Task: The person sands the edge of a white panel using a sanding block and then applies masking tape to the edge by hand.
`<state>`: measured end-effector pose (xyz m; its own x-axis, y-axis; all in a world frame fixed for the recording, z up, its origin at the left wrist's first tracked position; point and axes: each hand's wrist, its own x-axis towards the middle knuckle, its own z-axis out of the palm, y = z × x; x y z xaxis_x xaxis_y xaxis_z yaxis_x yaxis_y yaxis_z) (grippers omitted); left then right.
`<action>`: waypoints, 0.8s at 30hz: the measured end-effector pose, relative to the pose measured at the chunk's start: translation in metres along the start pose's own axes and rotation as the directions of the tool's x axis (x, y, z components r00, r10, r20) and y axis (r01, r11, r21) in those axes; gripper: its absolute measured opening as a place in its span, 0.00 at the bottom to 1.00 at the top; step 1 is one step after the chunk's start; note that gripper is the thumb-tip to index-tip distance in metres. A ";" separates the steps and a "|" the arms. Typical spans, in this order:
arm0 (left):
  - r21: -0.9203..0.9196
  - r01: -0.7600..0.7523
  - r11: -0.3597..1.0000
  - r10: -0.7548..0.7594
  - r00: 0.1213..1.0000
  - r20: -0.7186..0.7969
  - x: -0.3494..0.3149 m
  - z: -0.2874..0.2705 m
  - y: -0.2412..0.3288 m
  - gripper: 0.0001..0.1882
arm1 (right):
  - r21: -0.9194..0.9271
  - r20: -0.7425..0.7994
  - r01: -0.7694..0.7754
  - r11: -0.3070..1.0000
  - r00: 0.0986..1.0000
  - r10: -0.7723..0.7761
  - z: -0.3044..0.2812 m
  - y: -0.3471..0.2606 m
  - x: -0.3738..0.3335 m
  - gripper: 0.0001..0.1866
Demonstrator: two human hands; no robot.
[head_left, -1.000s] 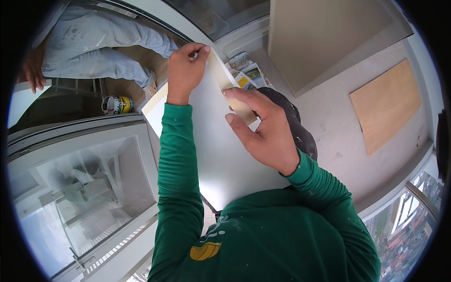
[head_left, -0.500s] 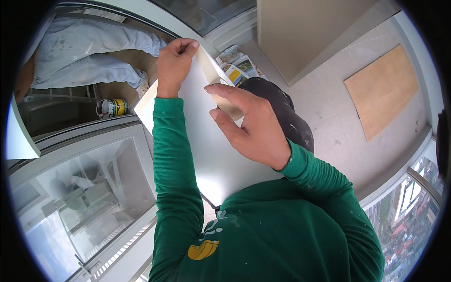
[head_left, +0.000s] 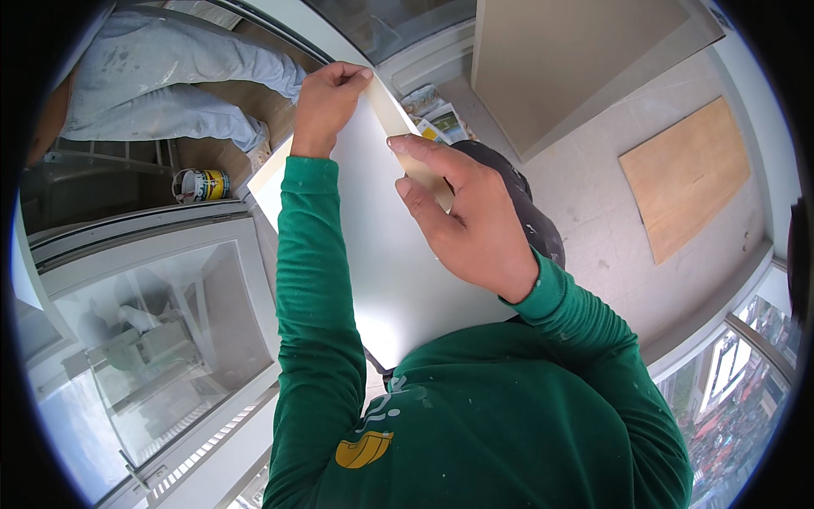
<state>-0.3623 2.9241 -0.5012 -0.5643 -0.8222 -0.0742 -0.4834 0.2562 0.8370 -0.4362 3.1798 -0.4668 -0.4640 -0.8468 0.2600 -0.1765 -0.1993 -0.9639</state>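
Observation:
A white panel (head_left: pixel 381 254) lies in front of my body, below both forearms. A cream strip (head_left: pixel 389 109) runs along its right edge from the far corner. My left hand (head_left: pixel 325 112) is closed at that corner, thumb and fingers pinching the end of the strip. Over the same edge, nearer to me, my right hand (head_left: pixel 482 222) has its thumb and index finger spread apart. The index fingertip meets the strip, while the thumb points over the white surface. The other right fingers are hidden behind the hand.
Another person's paint-marked light trousers (head_left: pixel 182 76) show at upper left, near a paint bucket (head_left: pixel 202 185). Printed papers (head_left: pixel 441 119) lie beyond the panel. A large beige board (head_left: pixel 577 68) stands at upper right, and a thin wooden sheet (head_left: pixel 691 178) rests on the floor.
My right hand has shifted slightly right along with the panel's edge in the picture. My left hand keeps its pinch at the far corner.

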 end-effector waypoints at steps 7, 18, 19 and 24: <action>-0.032 0.072 0.997 -0.072 0.997 0.003 0.007 0.000 0.002 0.12 | -0.050 0.069 -0.141 0.989 0.987 0.144 -0.003 -0.009 -0.002 0.20; -0.089 0.051 0.995 -0.049 0.998 0.027 0.012 0.000 -0.004 0.12 | -0.286 0.092 -0.061 0.956 0.992 0.091 -0.011 -0.024 0.002 0.23; -0.081 0.047 0.996 -0.046 0.999 0.019 0.012 0.000 -0.006 0.12 | -0.274 0.098 -0.104 0.956 0.986 0.135 -0.010 -0.026 0.001 0.24; -0.046 -0.002 0.999 0.003 1.000 0.005 0.015 0.000 -0.015 0.12 | -0.247 0.116 -0.186 0.951 0.969 0.219 -0.002 -0.031 -0.028 0.29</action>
<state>-0.3638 2.9079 -0.5152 -0.5688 -0.8191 -0.0746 -0.4505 0.2344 0.8614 -0.4189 3.2108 -0.4444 -0.3879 -0.9211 0.0340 -0.2958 0.0894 -0.9511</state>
